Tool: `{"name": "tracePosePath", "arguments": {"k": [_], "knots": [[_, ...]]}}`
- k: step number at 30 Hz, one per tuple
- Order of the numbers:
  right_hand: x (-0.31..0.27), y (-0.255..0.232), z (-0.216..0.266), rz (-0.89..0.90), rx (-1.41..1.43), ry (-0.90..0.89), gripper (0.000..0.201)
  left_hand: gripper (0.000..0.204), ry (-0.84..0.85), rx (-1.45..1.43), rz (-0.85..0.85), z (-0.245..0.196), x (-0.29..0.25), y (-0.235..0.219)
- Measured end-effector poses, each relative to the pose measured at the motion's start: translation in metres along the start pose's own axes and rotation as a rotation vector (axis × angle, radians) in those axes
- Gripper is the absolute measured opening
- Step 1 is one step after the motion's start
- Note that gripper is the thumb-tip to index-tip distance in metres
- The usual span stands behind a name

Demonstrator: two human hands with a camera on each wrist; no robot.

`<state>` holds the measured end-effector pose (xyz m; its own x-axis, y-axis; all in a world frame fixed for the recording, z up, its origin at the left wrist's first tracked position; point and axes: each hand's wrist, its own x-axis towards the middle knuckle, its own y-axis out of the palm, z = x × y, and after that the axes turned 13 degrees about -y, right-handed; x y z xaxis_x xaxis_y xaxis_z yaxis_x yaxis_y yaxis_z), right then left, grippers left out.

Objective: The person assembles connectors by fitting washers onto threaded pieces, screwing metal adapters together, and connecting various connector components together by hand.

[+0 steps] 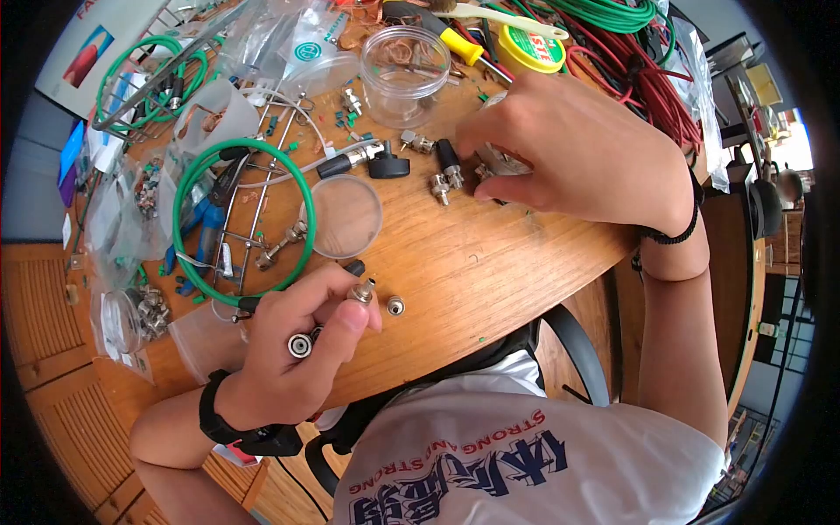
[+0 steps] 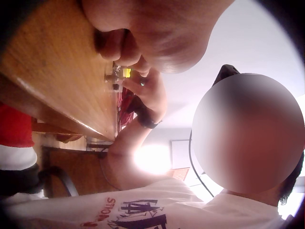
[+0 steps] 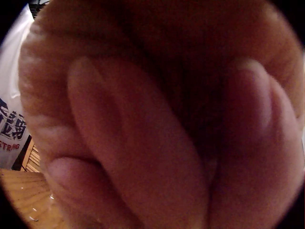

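In the head view my left hand [image 1: 293, 341] pinches a silver BNC-type connector [image 1: 360, 292] between thumb and index finger, a dark sleeve beside it. A second round metal connector [image 1: 300, 345] shows its open end within the same hand. Just right of that hand, a small metal connector piece [image 1: 395, 305] stands on the table. My right hand [image 1: 569, 157] reaches down over the table, thumb and index finger apart around small clear and metal pieces; I cannot tell whether it grips one. Its fingers [image 3: 143, 129] are curled in the right wrist view. Next to them lies a black-sleeved connector [image 1: 449, 163].
A green cable loop [image 1: 178, 219] lies left, near a round clear lid [image 1: 347, 216]. Behind stand a clear jar [image 1: 404, 79] and a yellow-green tin [image 1: 532, 48]. A yellow-handled screwdriver [image 1: 462, 46] and red cables [image 1: 643, 96] lie at the back. The table edge [image 1: 525, 308] runs before the person.
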<state>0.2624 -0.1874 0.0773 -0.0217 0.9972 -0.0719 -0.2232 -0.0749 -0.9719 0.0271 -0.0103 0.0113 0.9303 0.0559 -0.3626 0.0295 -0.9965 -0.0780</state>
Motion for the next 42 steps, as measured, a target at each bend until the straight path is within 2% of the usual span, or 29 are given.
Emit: {"name": "tracePosePath", "arguments": {"k": [5,7,8,11,13,14,16,23,26,28,29,32,34,35,37,38,40,42], "knots": [[-0.002,0.003,0.000,-0.065,-0.042,-0.040,0.016,0.038,0.019,-0.003,-0.007,0.002,0.000,0.000],[0.002,0.000,0.002,0.024,-0.010,0.031,0.016,0.023,-0.033,-0.075,-0.004,0.001,-0.002,-0.001],[0.001,0.000,0.002,0.024,-0.011,0.030,0.016,0.023,-0.032,-0.074,-0.004,0.002,-0.003,-0.001],[-0.001,0.003,0.001,-0.029,-0.026,-0.004,0.017,0.024,-0.032,-0.093,0.002,0.002,-0.002,0.000],[-0.002,0.004,0.000,-0.069,-0.039,-0.025,0.017,0.037,0.006,-0.027,-0.004,0.000,0.000,0.002],[-0.001,0.003,0.001,-0.068,-0.039,-0.025,0.017,0.037,0.005,-0.028,-0.004,0.000,0.000,0.002],[0.001,0.001,0.002,0.004,-0.003,0.024,0.018,0.037,0.005,-0.017,-0.003,0.000,0.000,0.001],[-0.001,-0.002,0.002,0.023,0.031,0.035,0.020,0.036,0.018,-0.014,-0.006,0.002,0.001,0.001],[-0.002,-0.007,0.002,0.087,0.066,0.066,0.023,0.035,0.014,-0.029,-0.010,0.002,0.000,0.000],[-0.008,-0.006,-0.003,0.020,0.015,0.009,0.026,0.022,-0.088,-0.092,0.015,0.001,-0.002,-0.004],[-0.008,-0.006,-0.003,0.022,0.016,0.012,0.026,0.022,-0.089,-0.093,0.019,0.000,-0.001,-0.004],[-0.001,-0.005,-0.002,0.088,0.048,0.032,0.028,0.021,-0.045,-0.077,0.012,0.001,-0.001,-0.002],[0.002,-0.010,0.002,0.167,0.058,0.111,0.028,0.034,0.063,-0.021,-0.023,0.003,0.003,0.002],[0.001,-0.006,-0.002,0.171,0.057,0.112,0.028,0.034,0.065,-0.025,-0.022,0.004,0.004,0.002],[-0.001,0.007,-0.013,-0.014,0.014,-0.119,0.032,0.034,0.067,-0.003,-0.019,0.004,0.003,0.000],[0.000,0.006,-0.012,-0.012,0.016,-0.122,0.032,0.034,0.065,-0.005,-0.022,0.004,0.002,-0.001],[0.003,0.003,-0.010,0.043,0.071,-0.145,0.028,0.019,-0.014,-0.090,0.007,0.003,-0.001,-0.003],[0.006,0.002,-0.011,0.022,0.148,-0.190,0.028,0.018,-0.020,-0.080,0.001,0.000,-0.001,-0.003]]}}
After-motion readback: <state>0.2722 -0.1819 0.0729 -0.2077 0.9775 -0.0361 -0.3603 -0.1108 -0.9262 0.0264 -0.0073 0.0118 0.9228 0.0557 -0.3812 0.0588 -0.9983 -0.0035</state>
